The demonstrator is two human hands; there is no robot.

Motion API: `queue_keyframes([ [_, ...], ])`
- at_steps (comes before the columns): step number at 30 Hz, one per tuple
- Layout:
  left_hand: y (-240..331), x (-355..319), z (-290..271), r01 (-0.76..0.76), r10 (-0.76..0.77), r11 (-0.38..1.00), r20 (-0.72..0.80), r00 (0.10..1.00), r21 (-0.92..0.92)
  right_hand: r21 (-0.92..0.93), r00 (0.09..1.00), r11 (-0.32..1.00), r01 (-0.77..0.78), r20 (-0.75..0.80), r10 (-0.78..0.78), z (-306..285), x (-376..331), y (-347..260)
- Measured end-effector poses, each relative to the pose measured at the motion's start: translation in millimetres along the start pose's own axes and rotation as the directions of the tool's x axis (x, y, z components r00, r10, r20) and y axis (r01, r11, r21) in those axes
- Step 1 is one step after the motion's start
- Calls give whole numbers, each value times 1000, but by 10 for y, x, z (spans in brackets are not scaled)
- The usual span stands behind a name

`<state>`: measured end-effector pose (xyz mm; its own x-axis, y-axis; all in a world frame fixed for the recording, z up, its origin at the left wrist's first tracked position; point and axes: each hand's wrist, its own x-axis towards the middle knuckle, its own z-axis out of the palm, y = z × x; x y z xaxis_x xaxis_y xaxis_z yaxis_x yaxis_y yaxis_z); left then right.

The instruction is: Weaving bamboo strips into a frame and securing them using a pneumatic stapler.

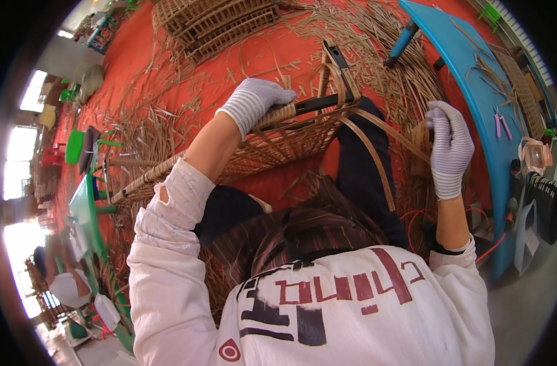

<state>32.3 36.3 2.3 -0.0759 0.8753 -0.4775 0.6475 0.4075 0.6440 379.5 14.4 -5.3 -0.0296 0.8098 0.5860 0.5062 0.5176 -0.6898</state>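
Observation:
My left hand (254, 104), in a striped knit glove, is closed round the wrapped upper edge of a brown woven basket (278, 146). This basket lies tilted across my legs, with a black frame bar (318, 104) showing bare near its right corner. From that corner a flat brown weaving strip (400, 135) runs nearly straight to my right hand (450, 146). The right glove's fingers are curled, and the strip meets its palm side, where the grip itself is partly hidden. A second strip (376, 155) leaves the same corner and hangs in a curve over my right leg.
Loose strips (162, 134) litter the red floor (223, 67). Finished-looking woven baskets (220, 24) stand ahead. On the right is a blue table (467, 67) with pink-handled pliers (502, 125) on it. A green stool (83, 201) stands at left, and a red cord (495, 247) trails at right.

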Motion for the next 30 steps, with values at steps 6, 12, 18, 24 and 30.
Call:
queue_keyframes([
  [6,-12,-25,12,33,-38,996,-57,998,-85,-9,990,992,-125,-70,124,-177,-105,-3],
  [12,87,-54,21,-45,42,997,-46,998,-68,-91,815,838,539,307,-491,186,-112,-510],
  [18,46,13,11,-50,50,983,4,999,179,36,665,753,656,444,-601,790,-84,-823],
  [24,-219,139,-51,-547,679,490,96,728,679,121,746,858,498,444,-496,629,-56,-742],
  [30,-292,44,-42,-463,460,878,-53,886,-120,-379,947,876,298,5,-320,-445,75,141],
])
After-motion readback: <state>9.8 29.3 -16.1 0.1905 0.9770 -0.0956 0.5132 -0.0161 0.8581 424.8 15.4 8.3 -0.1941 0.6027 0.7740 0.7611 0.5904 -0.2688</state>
